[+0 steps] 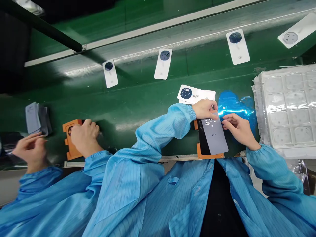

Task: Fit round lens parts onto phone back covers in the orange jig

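A grey phone back cover [215, 138] lies on a black pad in an orange fixture [200, 150] at the near edge of the green belt. My left hand [204, 109] is closed, pinching the cover's top end by the camera holes. My right hand [238, 130] has curled fingers pressed on the cover's upper right edge. Crumpled blue film [234, 103] lies just behind the right hand. A white back cover [196, 94] with a dark camera ring lies flat right behind my left hand.
Several white back covers ride the green conveyor [138, 98]: one [110, 73], another [163, 63], a third [238, 46]. A clear blister tray stack [286, 108] sits at right. At left, a co-worker's hands [84, 138] work an orange fixture [67, 141] beside stacked grey covers [37, 118].
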Demonstrator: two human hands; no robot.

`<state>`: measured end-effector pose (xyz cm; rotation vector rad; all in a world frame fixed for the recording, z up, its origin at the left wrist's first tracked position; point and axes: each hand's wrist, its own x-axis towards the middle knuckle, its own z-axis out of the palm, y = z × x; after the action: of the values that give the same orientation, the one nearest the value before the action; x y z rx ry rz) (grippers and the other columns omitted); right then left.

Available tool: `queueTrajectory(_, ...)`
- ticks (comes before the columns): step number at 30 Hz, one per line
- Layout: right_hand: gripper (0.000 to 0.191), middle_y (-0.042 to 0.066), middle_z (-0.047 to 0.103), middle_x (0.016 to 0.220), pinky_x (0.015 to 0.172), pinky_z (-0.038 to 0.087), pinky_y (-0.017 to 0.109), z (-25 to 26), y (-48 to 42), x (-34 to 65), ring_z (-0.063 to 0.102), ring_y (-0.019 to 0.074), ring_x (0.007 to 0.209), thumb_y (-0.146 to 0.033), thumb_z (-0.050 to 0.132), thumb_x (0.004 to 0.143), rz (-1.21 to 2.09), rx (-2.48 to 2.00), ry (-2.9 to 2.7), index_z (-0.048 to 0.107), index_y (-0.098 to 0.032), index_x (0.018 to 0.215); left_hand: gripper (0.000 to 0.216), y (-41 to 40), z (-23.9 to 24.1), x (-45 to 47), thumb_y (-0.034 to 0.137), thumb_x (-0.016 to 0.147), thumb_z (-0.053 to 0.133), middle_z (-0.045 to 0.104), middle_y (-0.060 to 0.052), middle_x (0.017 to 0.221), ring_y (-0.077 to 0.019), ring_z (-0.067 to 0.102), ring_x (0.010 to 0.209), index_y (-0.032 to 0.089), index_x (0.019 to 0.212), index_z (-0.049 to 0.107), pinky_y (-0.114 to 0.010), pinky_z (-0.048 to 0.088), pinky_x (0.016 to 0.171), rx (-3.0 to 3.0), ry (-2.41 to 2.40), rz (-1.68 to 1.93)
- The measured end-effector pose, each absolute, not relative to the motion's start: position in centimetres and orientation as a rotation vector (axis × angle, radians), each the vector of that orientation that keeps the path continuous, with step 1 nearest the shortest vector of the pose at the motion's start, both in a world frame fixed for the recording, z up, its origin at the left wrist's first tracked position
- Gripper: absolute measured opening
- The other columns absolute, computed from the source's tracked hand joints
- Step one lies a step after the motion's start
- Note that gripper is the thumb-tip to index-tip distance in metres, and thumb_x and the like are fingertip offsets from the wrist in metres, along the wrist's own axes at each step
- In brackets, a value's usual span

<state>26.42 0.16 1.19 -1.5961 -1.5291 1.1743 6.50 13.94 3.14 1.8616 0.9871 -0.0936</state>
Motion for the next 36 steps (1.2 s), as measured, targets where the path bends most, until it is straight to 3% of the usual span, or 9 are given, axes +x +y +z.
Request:
queueTrajectory(4,0.024,0.003,0.072,0.076,0.059,0.062,0.030,1.9,2.7,25.6,0.069,0.0170,0.065,-0.042,0.074,0.086,1.440,-1.635,-1.463,0.067,-0.019,0.088,0.046,13.8,3.1,6.5,0.042,0.069,0.084,0.062,-0.001,0.081,-0.0144,0.055,0.069,0.017,0.105,0.068,-0.028,0.040,0.061,1.864,0.999,-0.088)
queueTrajectory(10,0.022,0.000,0.066,0.062,0.050,0.055,0.024,1.8,3.4,25.3,0.062,0.0125,0.052,-0.036,0.078,0.079,1.554,-1.677,-1.325,0.065,-0.018,0.080,0.049,13.5,3.4,6.6,0.046,0.070,0.082,0.065,-0.003,0.088,-0.0165,0.058,0.076,0.017,0.106,0.069,-0.028,0.042,0.067,1.952,1.002,-0.081)
queueTrajectory(17,0.016,0.000,0.064,0.059,0.049,0.054,0.023,1.9,3.3,25.2,0.060,0.0116,0.051,-0.030,0.076,0.076,1.527,-1.688,-1.318,0.066,-0.018,0.076,0.051,13.2,3.9,6.5,0.036,0.065,0.084,0.067,-0.004,0.092,-0.0193,0.062,0.084,0.015,0.110,0.070,-0.030,0.045,0.076,1.948,0.985,-0.086)
queueTrajectory(27,0.017,0.000,0.065,0.064,0.049,0.053,0.024,1.5,3.2,25.2,0.060,0.0115,0.053,-0.030,0.076,0.075,1.529,-1.673,-1.292,0.064,-0.018,0.075,0.051,12.8,3.9,6.7,0.027,0.063,0.087,0.067,-0.004,0.092,-0.0170,0.060,0.077,0.014,0.110,0.071,-0.031,0.046,0.069,1.799,1.075,-0.057)
queueTrajectory(36,0.029,0.002,0.066,0.066,0.049,0.054,0.024,1.7,3.4,25.3,0.061,0.0130,0.056,-0.039,0.083,0.075,1.552,-1.664,-1.288,0.064,-0.018,0.075,0.052,12.7,3.9,6.6,0.024,0.062,0.089,0.068,-0.003,0.088,-0.0160,0.059,0.074,0.011,0.110,0.072,-0.031,0.046,0.068,1.790,1.082,-0.045)
